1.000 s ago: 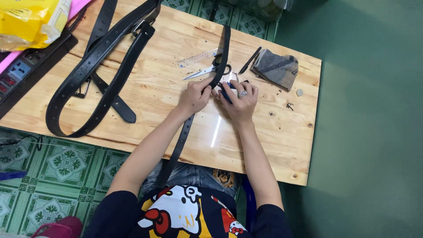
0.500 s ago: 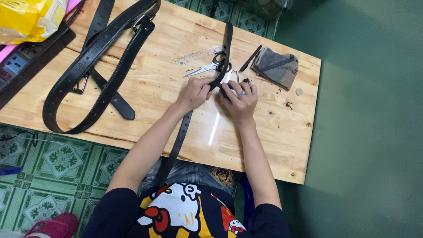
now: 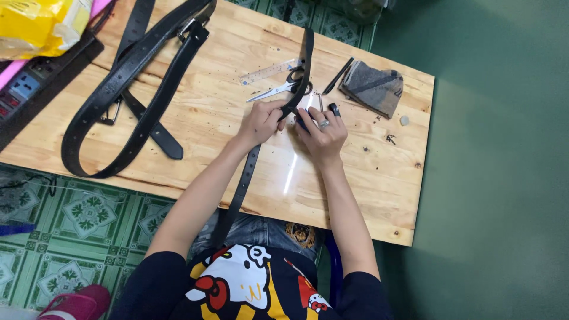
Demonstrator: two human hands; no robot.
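Pinching a long black leather strap (image 3: 246, 178) flat on the pale wooden table (image 3: 379, 178).
The left hand (image 3: 261, 121) was clamped on it, the right hand (image 3: 323, 133) pressed close; slippage toward the nearby steel scissors (image 3: 278, 89) was risked.

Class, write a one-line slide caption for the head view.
Both hands, left hand and right hand, work a black belt on a wooden table.

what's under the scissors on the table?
The scissors lie on bare wooden table. Their black handles sit at the black belt, which hides part of them; contact unclear. A clear ruler lies just beyond, apart from the blades.
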